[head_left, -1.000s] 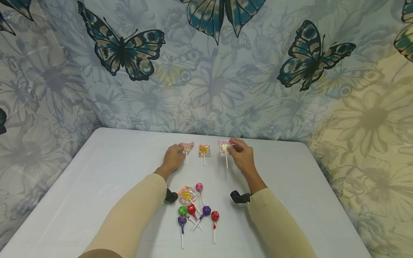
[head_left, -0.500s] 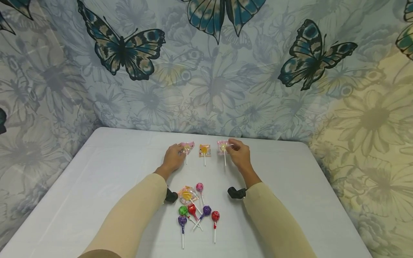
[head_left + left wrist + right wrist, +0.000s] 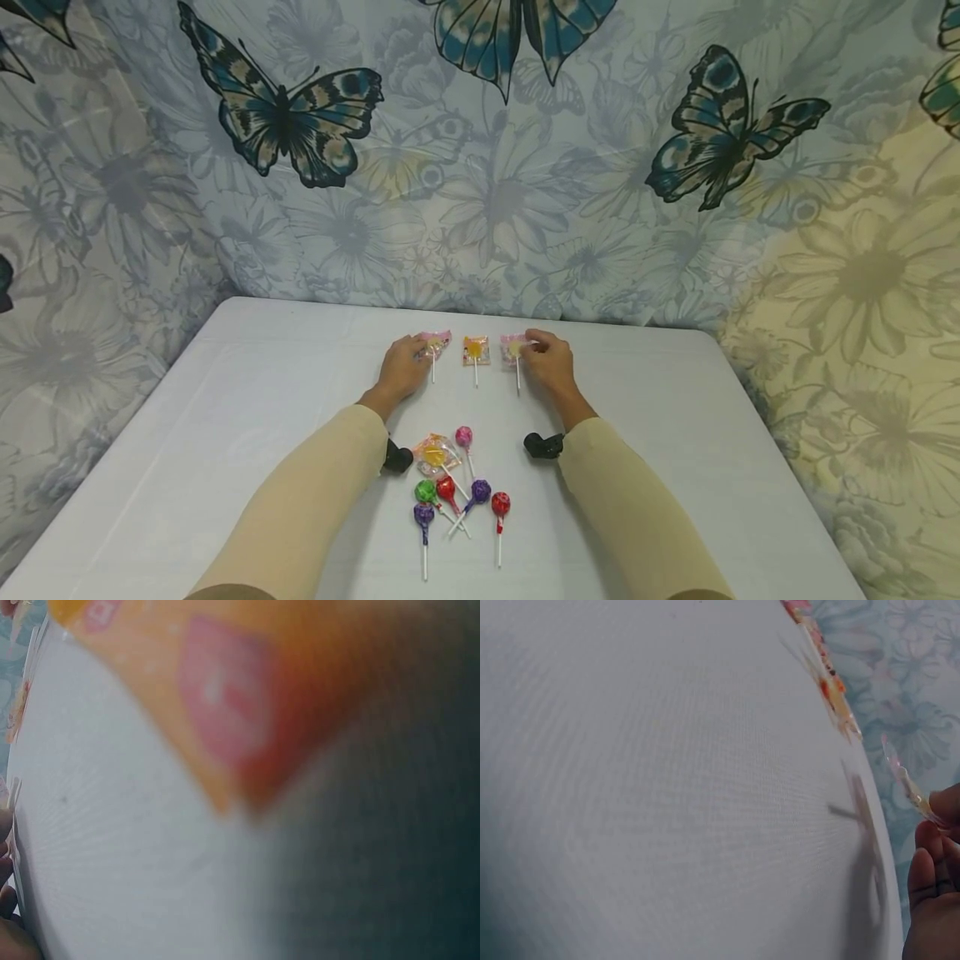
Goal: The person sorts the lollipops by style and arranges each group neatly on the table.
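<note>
In the head view, my left hand (image 3: pixel 403 367) holds the left edge of a lollipop (image 3: pixel 435 342) in a clear pink-edged wrapper. My right hand (image 3: pixel 550 360) pinches a second pink-wrapped lollipop (image 3: pixel 513 350), its stick toward me. The right wrist view shows thumb and finger on that wrapper (image 3: pixel 909 787), raised off the table with a shadow below. Between the hands lies an orange-wrapped lollipop (image 3: pixel 476 351). Only curled fingers (image 3: pixel 6 866) of the left hand show at the edge of the left wrist view.
Closer to me lie another orange-wrapped lollipop (image 3: pixel 435 452), a pink one (image 3: pixel 463 436), a green one (image 3: pixel 425 490), and several red and purple ones, some with crossed sticks. A white table (image 3: pixel 255 400) meets a butterfly-patterned wall (image 3: pixel 510 208) at its far edge.
My right hand has moved left with its lollipop, closer to the orange-wrapped one in the middle. The left hand has stayed in place.
</note>
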Demonstrator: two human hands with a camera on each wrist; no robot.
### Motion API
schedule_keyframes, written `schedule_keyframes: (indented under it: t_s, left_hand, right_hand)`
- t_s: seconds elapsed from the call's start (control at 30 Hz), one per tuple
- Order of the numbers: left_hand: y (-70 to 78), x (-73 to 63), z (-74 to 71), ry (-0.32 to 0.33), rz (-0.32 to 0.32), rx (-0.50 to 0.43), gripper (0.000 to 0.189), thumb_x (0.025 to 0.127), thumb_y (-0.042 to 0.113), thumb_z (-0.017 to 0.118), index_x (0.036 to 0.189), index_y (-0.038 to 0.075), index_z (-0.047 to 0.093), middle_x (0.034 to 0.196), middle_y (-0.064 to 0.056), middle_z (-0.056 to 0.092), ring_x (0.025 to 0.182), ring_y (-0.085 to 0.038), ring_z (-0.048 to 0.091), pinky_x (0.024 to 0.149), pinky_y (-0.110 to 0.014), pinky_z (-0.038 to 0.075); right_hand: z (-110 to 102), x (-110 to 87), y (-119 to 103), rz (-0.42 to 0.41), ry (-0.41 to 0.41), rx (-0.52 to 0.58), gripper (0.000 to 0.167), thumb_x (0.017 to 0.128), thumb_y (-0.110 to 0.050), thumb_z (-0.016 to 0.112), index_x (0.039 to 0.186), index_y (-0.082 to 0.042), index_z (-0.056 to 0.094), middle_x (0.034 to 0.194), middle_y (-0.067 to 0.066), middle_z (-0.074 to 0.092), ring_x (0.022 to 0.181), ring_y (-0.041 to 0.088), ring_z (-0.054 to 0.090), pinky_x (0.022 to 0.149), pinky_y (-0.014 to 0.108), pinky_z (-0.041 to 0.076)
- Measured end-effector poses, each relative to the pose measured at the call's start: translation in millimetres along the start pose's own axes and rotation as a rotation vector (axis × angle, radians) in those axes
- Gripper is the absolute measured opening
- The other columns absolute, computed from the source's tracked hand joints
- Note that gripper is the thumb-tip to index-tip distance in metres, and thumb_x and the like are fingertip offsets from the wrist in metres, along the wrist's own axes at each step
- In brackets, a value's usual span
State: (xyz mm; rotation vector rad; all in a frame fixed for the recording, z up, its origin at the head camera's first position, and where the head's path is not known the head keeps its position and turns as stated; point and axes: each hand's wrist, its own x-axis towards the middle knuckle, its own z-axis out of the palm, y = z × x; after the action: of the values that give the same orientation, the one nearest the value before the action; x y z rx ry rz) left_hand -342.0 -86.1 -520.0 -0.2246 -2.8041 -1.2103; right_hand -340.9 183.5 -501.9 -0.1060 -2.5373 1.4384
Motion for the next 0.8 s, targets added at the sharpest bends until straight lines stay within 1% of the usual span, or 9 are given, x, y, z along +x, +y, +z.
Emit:
schedule_keyframes:
  t_s: [0.17,0.33,0.47,0.6,0.8]
  left_hand:
    - [-1.1,0.0,0.3,0.006,0.007,-0.008,0.04,0.092,0.009,0.061,0.128,-0.006,0.057,0.14,-0.016,0.049,0.135,-0.035,0.034,0.111,-0.044,0.022]
    - [-1.4,0.5,1.8,-0.011,-0.007,-0.006,0.041,0.094,0.011,0.06,0.131,-0.006,0.055,0.142,-0.015,0.047,0.136,-0.035,0.032,0.111,-0.045,0.021]
    - [-2.3,1.2,3.1,-0.023,-0.01,-0.001,0.041,0.095,0.012,0.059,0.132,-0.005,0.054,0.143,-0.014,0.046,0.137,-0.035,0.031,0.112,-0.045,0.02]
    - [-2.3,0.9,2.8,-0.016,-0.014,0.008,0.042,0.094,0.011,0.059,0.132,-0.005,0.055,0.143,-0.015,0.046,0.136,-0.035,0.031,0.111,-0.045,0.02]
    - [-1.4,0.6,1.6,-0.024,-0.015,0.005,0.042,0.095,0.012,0.058,0.133,-0.005,0.053,0.144,-0.015,0.045,0.137,-0.035,0.031,0.111,-0.045,0.02]
  right_hand:
    - [4,1.5,4,0.024,-0.024,-0.031,0.032,0.086,-0.007,0.064,0.118,-0.003,0.068,0.105,0.014,0.066,0.095,0.026,0.059,0.081,0.039,0.048]
    - [6,0.6,8,0.035,-0.05,-0.097,0.034,0.086,-0.008,0.063,0.119,-0.004,0.067,0.107,0.013,0.065,0.096,0.026,0.057,0.084,0.04,0.047]
    - [8,-0.9,10,0.0,-0.048,-0.132,0.034,0.085,-0.005,0.063,0.119,-0.003,0.067,0.113,0.014,0.063,0.099,0.027,0.059,0.085,0.04,0.048]
    - [10,-0.8,10,-0.049,-0.047,-0.161,0.034,0.084,-0.001,0.063,0.118,0.001,0.066,0.122,0.014,0.06,0.1,0.027,0.06,0.085,0.038,0.049]
    - [13,0.2,9,-0.056,-0.064,-0.19,0.037,0.085,-0.002,0.062,0.122,0.004,0.063,0.129,0.015,0.055,0.103,0.026,0.059,0.087,0.037,0.048]
